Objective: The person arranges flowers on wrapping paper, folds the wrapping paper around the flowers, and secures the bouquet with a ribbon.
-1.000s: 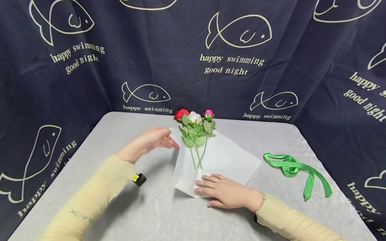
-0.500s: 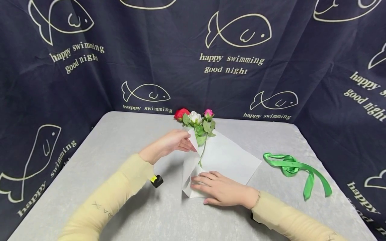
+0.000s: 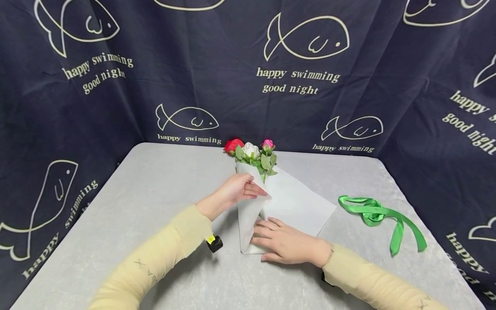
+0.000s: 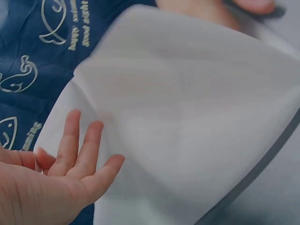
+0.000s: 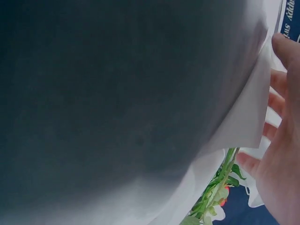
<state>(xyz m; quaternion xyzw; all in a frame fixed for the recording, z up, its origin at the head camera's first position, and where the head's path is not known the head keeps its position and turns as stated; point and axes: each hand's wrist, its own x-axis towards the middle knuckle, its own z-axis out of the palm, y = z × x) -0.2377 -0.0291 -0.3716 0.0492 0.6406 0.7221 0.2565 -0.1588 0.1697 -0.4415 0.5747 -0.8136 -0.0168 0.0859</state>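
Note:
A sheet of white wrapping paper (image 3: 298, 202) lies on the table under three flowers. The red rose (image 3: 234, 146), white rose (image 3: 250, 150) and pink rose (image 3: 268, 145) show beyond its far edge, while the folded-over left side covers most of their stems. My left hand (image 3: 242, 188) pinches that flap's edge between thumb and index finger; its other fingers (image 4: 89, 150) stretch along the paper in the left wrist view. Spread flat, my right hand (image 3: 286, 242) presses the near end of the paper. Green stems (image 5: 220, 183) show beside the right fingers in the right wrist view.
A loose green ribbon (image 3: 373, 213) lies on the table's right side. The grey table (image 3: 174, 168) is enclosed at the back and sides by a dark blue fish-print curtain (image 3: 240, 73).
My left hand has taken the paper's left edge and moved right, folding it over the stems. The right hand shifted slightly left and stays pressed on the near end.

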